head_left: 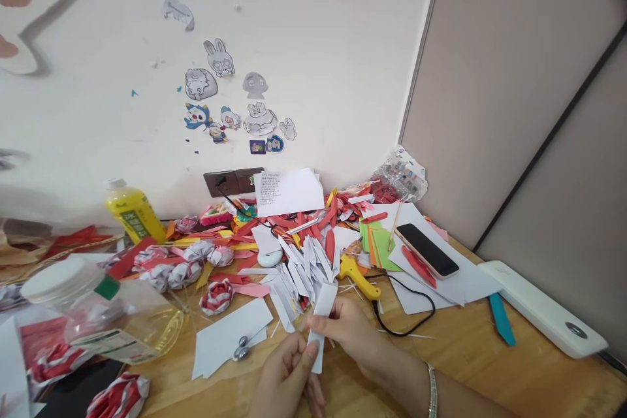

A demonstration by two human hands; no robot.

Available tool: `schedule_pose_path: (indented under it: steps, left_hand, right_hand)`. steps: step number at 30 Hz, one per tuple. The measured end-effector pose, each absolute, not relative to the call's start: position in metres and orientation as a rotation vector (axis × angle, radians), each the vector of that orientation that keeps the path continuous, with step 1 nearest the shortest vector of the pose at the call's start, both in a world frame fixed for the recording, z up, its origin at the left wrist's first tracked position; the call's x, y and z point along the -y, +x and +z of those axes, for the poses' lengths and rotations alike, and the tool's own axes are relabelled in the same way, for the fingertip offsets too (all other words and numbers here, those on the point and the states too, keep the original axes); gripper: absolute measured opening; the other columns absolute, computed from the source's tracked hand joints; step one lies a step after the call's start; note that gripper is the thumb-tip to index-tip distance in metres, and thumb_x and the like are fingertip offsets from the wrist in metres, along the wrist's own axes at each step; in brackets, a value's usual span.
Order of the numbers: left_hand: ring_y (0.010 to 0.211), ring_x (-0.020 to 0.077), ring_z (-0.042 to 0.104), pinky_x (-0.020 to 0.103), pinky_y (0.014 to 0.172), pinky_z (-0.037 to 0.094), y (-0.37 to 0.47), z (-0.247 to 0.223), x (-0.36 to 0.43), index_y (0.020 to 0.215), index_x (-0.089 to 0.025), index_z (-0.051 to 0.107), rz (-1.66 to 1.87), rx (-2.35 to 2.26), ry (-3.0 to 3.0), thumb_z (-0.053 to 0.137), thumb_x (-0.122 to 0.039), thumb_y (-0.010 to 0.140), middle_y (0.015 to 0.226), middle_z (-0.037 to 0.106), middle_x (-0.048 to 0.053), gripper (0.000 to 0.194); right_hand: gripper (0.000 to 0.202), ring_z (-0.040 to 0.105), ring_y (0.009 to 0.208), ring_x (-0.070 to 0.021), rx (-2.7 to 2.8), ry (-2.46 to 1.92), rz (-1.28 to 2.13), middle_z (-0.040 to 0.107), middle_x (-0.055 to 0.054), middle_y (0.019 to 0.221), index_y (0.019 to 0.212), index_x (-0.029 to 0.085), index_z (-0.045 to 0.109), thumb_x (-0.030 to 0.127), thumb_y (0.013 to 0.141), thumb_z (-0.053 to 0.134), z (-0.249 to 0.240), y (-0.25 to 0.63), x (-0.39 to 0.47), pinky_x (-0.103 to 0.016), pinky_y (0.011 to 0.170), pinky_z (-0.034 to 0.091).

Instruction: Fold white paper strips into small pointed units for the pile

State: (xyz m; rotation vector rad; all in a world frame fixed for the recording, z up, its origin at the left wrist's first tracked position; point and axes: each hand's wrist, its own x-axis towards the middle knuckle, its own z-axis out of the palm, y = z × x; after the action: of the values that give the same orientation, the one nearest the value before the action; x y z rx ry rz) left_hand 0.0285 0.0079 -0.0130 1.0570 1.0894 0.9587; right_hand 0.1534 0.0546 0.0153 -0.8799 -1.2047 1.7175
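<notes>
Wooden surface (pixel 490 366), light grain, bare along the near right. Both hands low at near centre. Left hand (pixel 287 375) pinches the lower end of a white paper strip (pixel 321 323); right hand (pixel 345 326), silver bracelet (pixel 432 388) on its wrist, grips the strip higher up with fingers curled around it. Strip stands nearly upright between them, lifted off the surface.

Near left: white paper sheet (pixel 230 336) lying flat, a small metal clip (pixel 241 349) on its near edge. Clear plastic jar (pixel 98 313) tipped on its side, white lid toward the left. Red-and-white paper roses (pixel 215 297) scattered around it, one at the near left corner.

Middle: fan of folded white strips (pixel 301 271) just beyond the hands. Yellow glue gun (pixel 357 274) to their right, its black cord (pixel 411 320) looping toward the near side. Phone (pixel 426 249) with pink edge on white sheets, right of centre. Teal strip (pixel 502 319) beside a long white device (pixel 543 307) at the right edge.

Far: heap of red, orange and green paper cuttings (pixel 313 219) against the wall, yellow bottle (pixel 132 212) at far left, a handwritten note (pixel 287 191) leaning by a dark wall socket (pixel 232 181). Cartoon stickers (pixel 235 101) on the white wall; beige panel (pixel 514 78) forms the right corner.

Open room: the near right strip of wood only; left and far sides crowded to the edge.
</notes>
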Motion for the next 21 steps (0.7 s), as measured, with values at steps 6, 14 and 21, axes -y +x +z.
schedule_pose_path:
  steps: [6, 14, 21]
  left_hand:
    - [0.028, 0.0086, 0.053, 0.014, 0.034, 0.033, 0.029, -0.010, -0.007, 0.060, -0.022, 0.035, 0.928, -1.076, 1.058, 0.052, -0.055, 0.072, 0.034, 0.062, -0.006, 0.039]
    - [0.029, 0.0083, 0.054, 0.015, 0.034, 0.035, 0.031, -0.008, -0.005, 0.060, -0.022, 0.037, 0.879, -1.037, 1.015, 0.054, -0.057, 0.069, 0.034, 0.061, -0.007, 0.040]
    - [0.029, 0.0083, 0.053, 0.016, 0.035, 0.035, 0.030, -0.011, -0.006, 0.060, -0.022, 0.037, 0.859, -1.043, 1.039, 0.053, -0.062, 0.066, 0.032, 0.058, -0.008, 0.044]
  right_hand:
    - [0.035, 0.051, 0.058, -0.0142, 1.222, -1.014, 1.547, 0.059, -0.003, 0.062, 0.062, 0.013, 0.060, 0.048, 0.066, 0.063, 0.016, 0.154, -0.056, -0.024, 0.055, 0.038]
    - [0.030, 0.036, 0.051, -0.0100, 1.455, -1.030, 1.240, 0.037, 0.004, 0.052, 0.053, 0.017, 0.038, 0.032, 0.078, 0.044, 0.012, 0.158, -0.065, -0.022, 0.049, 0.029]
    - [0.025, 0.035, 0.055, -0.0108, 1.523, -0.956, 1.035, 0.035, 0.004, 0.056, 0.053, 0.019, 0.033, 0.019, 0.078, 0.039, 0.008, 0.161, -0.071, -0.023, 0.052, 0.028]
